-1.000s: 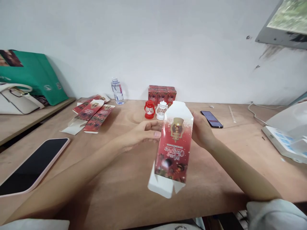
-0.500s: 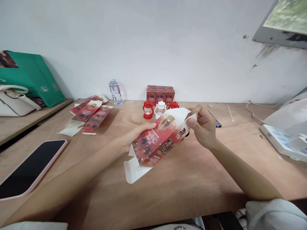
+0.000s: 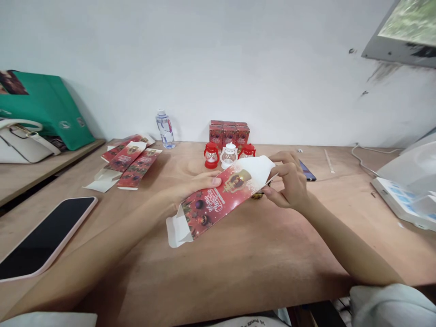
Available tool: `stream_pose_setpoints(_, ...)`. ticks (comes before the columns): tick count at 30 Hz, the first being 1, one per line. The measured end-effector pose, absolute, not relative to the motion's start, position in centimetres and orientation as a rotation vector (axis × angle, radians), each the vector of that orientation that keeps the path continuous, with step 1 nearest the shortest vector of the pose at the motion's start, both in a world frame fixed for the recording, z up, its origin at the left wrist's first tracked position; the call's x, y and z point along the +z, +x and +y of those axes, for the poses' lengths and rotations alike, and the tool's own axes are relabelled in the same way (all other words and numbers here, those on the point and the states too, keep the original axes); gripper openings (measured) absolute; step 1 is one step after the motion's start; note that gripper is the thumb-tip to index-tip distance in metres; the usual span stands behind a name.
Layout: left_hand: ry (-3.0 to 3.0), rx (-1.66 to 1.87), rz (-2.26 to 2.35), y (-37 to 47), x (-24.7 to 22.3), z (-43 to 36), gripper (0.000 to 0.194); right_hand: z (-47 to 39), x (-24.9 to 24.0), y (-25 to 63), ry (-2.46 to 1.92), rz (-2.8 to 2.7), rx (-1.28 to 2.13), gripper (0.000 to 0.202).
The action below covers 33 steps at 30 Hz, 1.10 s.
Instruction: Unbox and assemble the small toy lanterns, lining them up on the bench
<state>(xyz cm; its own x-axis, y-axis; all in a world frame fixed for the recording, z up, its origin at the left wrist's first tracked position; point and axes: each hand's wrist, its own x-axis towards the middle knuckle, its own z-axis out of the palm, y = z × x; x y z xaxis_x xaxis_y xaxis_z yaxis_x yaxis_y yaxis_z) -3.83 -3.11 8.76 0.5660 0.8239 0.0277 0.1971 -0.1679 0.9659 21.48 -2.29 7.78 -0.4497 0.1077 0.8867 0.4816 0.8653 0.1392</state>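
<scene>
My left hand (image 3: 194,188) grips a red Christmas gift box (image 3: 218,200) along its left side, thumb on the printed face. The box is tilted, with white flaps sticking out at its lower left end and its upper right end. My right hand (image 3: 289,181) is at the upper right end, fingers closed around a white flap there. Just behind the box stand a red mini lantern (image 3: 211,155), a white mini lantern (image 3: 229,156) and another red lantern (image 3: 248,150), partly covered. A small gold-and-dark thing (image 3: 258,195) peeks out beneath the box; its kind is unclear.
Closed red boxes (image 3: 229,132) stand by the wall. Flattened cartons (image 3: 139,169) lie left, near a water bottle (image 3: 165,129). A large phone (image 3: 47,236) is at front left, another phone (image 3: 307,171) behind my right hand. A power strip (image 3: 405,202) sits at right.
The box has rolled so its front face shows more and its side face is hidden. Its lower end has shifted left and up. My right fingers have moved around the upper flap.
</scene>
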Motion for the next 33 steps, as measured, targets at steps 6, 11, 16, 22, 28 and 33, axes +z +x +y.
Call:
stream_pose_setpoints(6, 1.349, 0.662, 0.832, -4.2, 9.3, -2.8, 0.057, -2.4, 7.8, 21.4, -0.482, -2.042, -0.33, 0.027)
stream_pose_setpoints(11, 1.299, 0.56, 0.733, -4.1, 9.2, -3.0, 0.069, -2.4, 8.2, 21.6, -0.546, -2.058, -0.139, 0.028)
stream_pose_setpoints(16, 1.377, 0.582, 0.727, -3.8, 8.9, -2.7, 0.069, -2.2, 8.6, 22.1, -0.582, -2.061, -0.114, 0.024)
stream_pose_setpoints(22, 1.678, 0.91, 0.851, -3.5, 8.8, -2.0, 0.061, -2.0, 7.9, 21.0, -0.703, -1.9, 0.403, 0.021)
stream_pose_setpoints(28, 1.657, 1.022, 1.063, -2.6, 9.4, -2.7, 0.054, -2.6, 7.0, 18.9, -0.707, -1.621, 0.953, 0.06)
stream_pose_setpoints(33, 1.631, 1.123, 1.059, -2.2, 9.4, -3.5, 0.047, -3.9, 7.0, 17.4, -0.785, -1.646, 1.35, 0.029)
